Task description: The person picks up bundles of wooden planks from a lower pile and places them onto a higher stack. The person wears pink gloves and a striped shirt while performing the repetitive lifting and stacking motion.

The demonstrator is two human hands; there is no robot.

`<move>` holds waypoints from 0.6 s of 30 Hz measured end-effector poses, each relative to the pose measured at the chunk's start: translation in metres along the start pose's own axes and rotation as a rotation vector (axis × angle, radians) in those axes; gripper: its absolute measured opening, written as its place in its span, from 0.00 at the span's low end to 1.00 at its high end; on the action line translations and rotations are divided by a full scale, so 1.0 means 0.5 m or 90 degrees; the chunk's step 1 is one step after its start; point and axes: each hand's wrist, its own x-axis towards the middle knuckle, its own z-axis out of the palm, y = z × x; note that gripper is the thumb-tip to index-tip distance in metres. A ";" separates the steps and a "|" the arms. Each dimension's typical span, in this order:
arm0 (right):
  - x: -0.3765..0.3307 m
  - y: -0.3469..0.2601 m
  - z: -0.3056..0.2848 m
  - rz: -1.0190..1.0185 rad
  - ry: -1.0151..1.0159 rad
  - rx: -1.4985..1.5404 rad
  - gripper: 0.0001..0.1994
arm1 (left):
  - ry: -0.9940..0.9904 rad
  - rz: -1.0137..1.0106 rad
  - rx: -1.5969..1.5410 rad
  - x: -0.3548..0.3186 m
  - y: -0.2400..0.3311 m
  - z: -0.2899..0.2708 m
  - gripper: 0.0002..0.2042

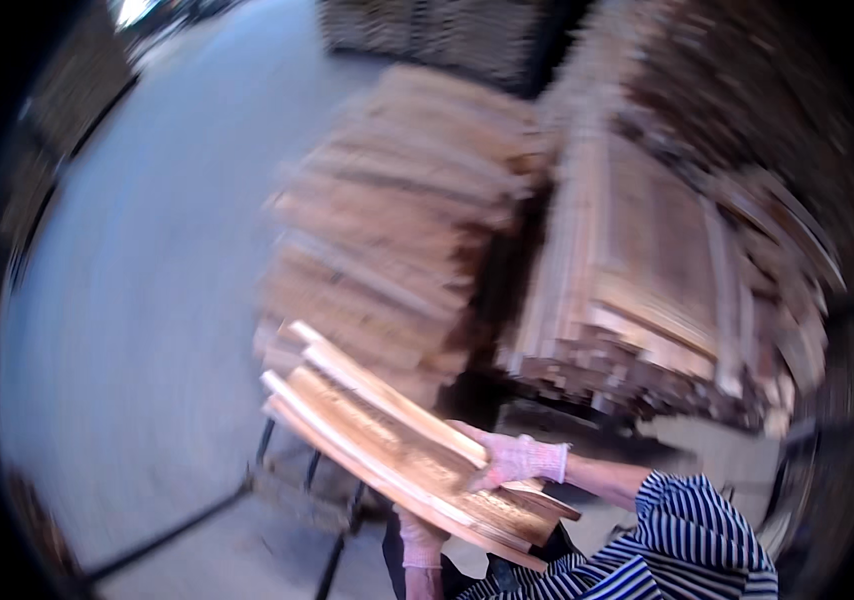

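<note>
A small bundle of pale wooden boards (377, 440) lies slantwise across my lap area, held between both hands. My right hand (512, 460), in a pinkish knit glove, grips the bundle from above near its lower right end, its fingers partly hidden among the boards. From below, my gloved left hand (421, 538) is closed on the near edge, with most of its fingers hidden by the wood. Several boards sit side by side with gaps between them. The far end of the bundle overlaps a large stack of boards (377, 230) in view.
Another stack of planks (647, 260) stands to the right, with loose, tilted boards beside it. A further pile (427, 30) is at the back. Dark metal bars (337, 560) run near my left hand. Pale concrete floor (137, 300) extends left. Motion blurs much of the view.
</note>
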 end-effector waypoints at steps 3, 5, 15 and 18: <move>-0.138 -0.115 -0.011 -0.234 0.166 -0.001 0.62 | -0.267 0.051 0.021 0.001 0.090 0.091 0.52; -0.152 -0.210 -0.001 -0.358 0.161 0.097 0.64 | -0.242 0.141 0.143 0.018 0.225 0.126 0.51; -0.579 -0.079 -0.145 -0.492 0.749 0.115 0.71 | -0.578 0.038 0.579 0.017 0.094 0.749 0.29; -0.744 -0.053 -0.204 -0.446 0.719 0.218 0.67 | -0.677 -0.043 0.669 -0.081 -0.014 1.011 0.25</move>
